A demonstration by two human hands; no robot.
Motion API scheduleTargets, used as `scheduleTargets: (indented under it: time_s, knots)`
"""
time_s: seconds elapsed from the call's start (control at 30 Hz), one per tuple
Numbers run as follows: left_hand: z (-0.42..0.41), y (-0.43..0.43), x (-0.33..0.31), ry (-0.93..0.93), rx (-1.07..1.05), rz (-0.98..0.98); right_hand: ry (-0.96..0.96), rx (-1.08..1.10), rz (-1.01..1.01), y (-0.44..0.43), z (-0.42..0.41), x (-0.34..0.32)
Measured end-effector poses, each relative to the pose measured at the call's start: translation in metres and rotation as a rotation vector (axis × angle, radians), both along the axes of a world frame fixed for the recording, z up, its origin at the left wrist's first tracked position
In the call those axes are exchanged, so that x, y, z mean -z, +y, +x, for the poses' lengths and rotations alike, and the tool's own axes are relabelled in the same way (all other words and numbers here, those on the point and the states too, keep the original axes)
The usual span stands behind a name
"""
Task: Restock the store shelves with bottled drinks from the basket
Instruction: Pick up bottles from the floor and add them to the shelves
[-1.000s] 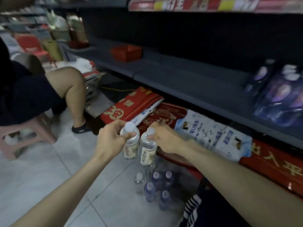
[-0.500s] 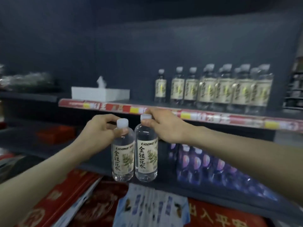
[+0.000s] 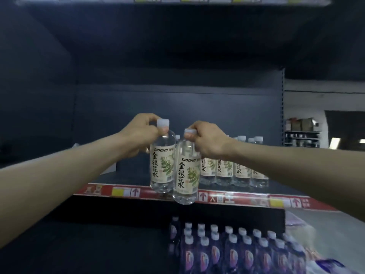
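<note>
Left hand (image 3: 138,136) pinches the left bottle (image 3: 163,167), right hand (image 3: 210,142) the right bottle (image 3: 186,177) — both at the caps. A stocked row (image 3: 227,171) stands just behind.

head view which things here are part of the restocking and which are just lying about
Part of the job:
- left hand gripping the left bottle at its neck
- right hand gripping the right bottle at its cap
- matching bottles standing on the shelf

Just there:
- purple bottles lower down
- boxes on the far rack

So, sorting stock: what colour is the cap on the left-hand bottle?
The cap is white, clearest in head view.
</note>
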State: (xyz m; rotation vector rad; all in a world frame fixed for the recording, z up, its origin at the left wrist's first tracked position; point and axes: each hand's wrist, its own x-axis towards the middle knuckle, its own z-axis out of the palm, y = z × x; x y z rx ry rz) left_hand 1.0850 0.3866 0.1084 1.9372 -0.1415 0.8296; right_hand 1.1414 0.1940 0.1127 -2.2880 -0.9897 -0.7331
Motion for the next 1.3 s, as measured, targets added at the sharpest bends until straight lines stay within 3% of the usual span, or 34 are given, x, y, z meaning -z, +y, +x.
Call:
scheduleTargets:
  time_s: [0.5, 0.67, 0.83, 0.97, 1.13, 1.3]
  knots:
    - [0.127, -0.011, 0.013, 0.016, -0.053, -0.038, 0.033, 0.194, 0.117, 0.014, 0.107, 0.001]
    - [0.158, -0.001, 0.014, 0.086, -0.046, -0.09, 0.113, 0.178, 0.087, 0.02, 0.131, -0.008]
    - [0.171, 0.0, 0.018, 0.133, -0.016, -0.152, 0.061, 0.303, -0.141, 0.024, 0.141, -0.02]
    - [0.171, -0.005, 0.031, 0.095, 0.056, -0.262, 0.067, 0.309, -0.098, 0.027, 0.141, -0.018]
    - [0.164, -0.011, 0.04, 0.042, -0.035, -0.092, 0.055, 0.314, 0.025, 0.028, 0.141, 0.002]
    - [0.147, -0.017, 0.045, 0.124, -0.141, 0.08, 0.058, 0.279, 0.132, 0.024, 0.13, 0.035]
